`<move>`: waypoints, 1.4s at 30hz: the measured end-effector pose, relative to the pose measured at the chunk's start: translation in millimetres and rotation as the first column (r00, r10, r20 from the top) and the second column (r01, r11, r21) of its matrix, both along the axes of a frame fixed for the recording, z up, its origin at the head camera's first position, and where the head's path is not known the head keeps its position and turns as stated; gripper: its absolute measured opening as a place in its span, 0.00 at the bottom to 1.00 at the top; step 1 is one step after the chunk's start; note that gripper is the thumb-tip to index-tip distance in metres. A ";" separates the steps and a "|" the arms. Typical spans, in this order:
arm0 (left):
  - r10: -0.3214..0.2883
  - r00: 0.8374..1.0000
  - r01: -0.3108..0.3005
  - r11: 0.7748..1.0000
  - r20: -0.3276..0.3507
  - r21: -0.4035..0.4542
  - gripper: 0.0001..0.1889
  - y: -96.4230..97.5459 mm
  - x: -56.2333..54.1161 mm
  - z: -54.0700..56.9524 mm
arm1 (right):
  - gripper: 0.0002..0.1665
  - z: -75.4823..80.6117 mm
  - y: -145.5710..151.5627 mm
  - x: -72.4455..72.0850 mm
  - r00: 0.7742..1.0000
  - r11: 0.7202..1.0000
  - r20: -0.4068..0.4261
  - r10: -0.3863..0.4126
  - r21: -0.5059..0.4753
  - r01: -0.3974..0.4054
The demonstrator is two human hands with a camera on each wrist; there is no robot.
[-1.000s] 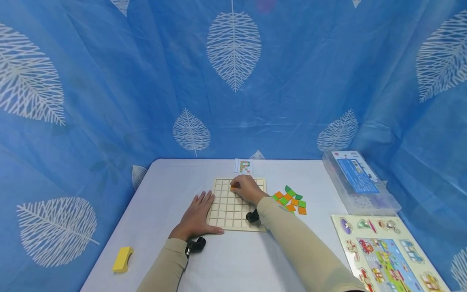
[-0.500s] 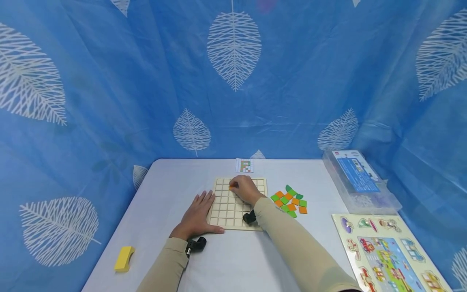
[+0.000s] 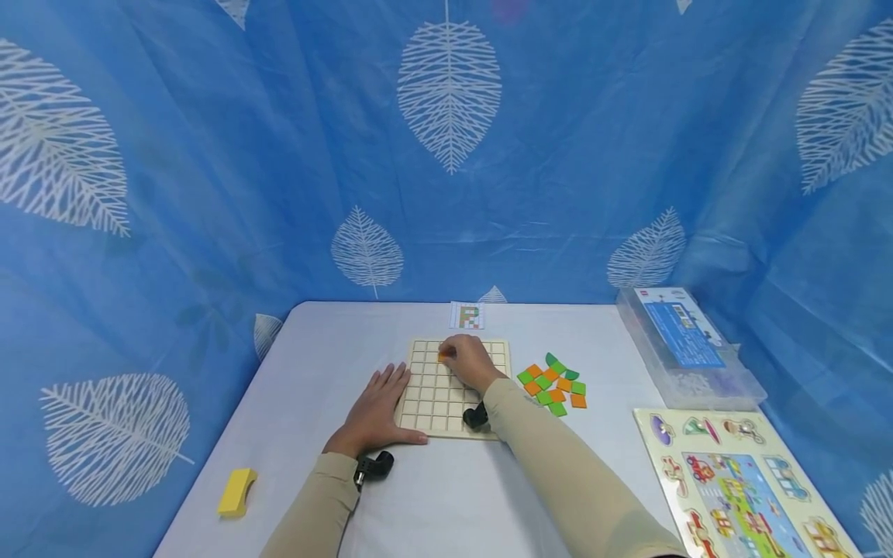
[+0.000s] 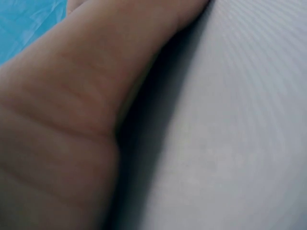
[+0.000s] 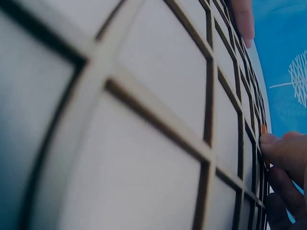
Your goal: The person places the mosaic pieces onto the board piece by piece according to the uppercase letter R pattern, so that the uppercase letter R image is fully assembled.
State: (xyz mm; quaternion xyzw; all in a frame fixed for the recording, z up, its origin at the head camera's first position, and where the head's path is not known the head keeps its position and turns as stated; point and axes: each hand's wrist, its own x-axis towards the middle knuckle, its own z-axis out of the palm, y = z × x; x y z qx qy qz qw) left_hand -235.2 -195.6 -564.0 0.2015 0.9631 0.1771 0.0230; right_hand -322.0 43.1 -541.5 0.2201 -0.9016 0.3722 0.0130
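And the right hand [image 3: 469, 361] is up near the far edge of the gridded board [image 3: 437, 394], its grip clamped in a pinch on an orange tile [image 3: 443, 358], a little left of the board's middle. The change from a second ago is slight: the right sleeve [image 3: 540, 449] has slid left, baring more of the loose green and orange tiles [image 3: 543, 383] on the counter [image 3: 425, 504], while the pinch sits in nearly the same spot. Over on the left, the left hand [image 3: 374, 411] stays spread along the board's left edge, fingers extended. Which way does that orange tile point? The fingertips cover most of it, and the right wrist view shows just a thin sliver, so its long axis can't be told; the board's grid lines run straight away from the person.
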 end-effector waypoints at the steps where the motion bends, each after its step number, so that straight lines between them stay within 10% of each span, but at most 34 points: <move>1: 0.000 1.000 0.000 1.000 0.001 -0.003 0.76 0.2 -0.2 -0.1 | 0.15 -0.2 0.6 0.0 1.000 1.000 0.002 -0.003 -0.004 0.003; 20: -0.013 1.000 0.014 0.999 0.024 -0.035 0.76 -1.3 0.8 4.5 | 0.17 6.8 23.0 3.5 0.998 0.998 -0.002 0.068 0.012 -0.068; 42: -0.057 0.998 0.057 0.995 0.009 -0.077 0.75 1.6 -0.3 2.3 | 0.18 18.1 155.2 4.3 0.994 0.976 0.033 -0.108 0.191 0.100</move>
